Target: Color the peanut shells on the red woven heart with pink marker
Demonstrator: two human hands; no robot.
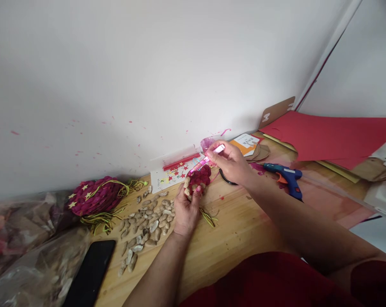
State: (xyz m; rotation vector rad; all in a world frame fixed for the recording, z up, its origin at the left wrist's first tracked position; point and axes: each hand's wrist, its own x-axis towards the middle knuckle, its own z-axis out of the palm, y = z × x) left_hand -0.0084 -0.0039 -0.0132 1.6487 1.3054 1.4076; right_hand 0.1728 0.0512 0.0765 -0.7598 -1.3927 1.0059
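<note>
My left hand (pixel 185 209) is closed around a small ball covered in peanut shells (pixel 197 180), part of it painted dark red, and holds it just above the wooden table (pixel 237 230). My right hand (pixel 233 162) pinches a pink brush or pen (pixel 208 158) whose tip touches the top of the ball. A heap of unpainted peanut shells (pixel 148 224) lies on the table just left of my left hand.
A finished magenta shell ball with yellow stars and green strings (pixel 95 197) sits at the left. A black phone (pixel 92 270) lies near the front edge beside plastic bags (pixel 29 256). A blue glue gun (pixel 285 175), red paper (pixel 323 136) and an orange booklet (pixel 245 143) lie at the right.
</note>
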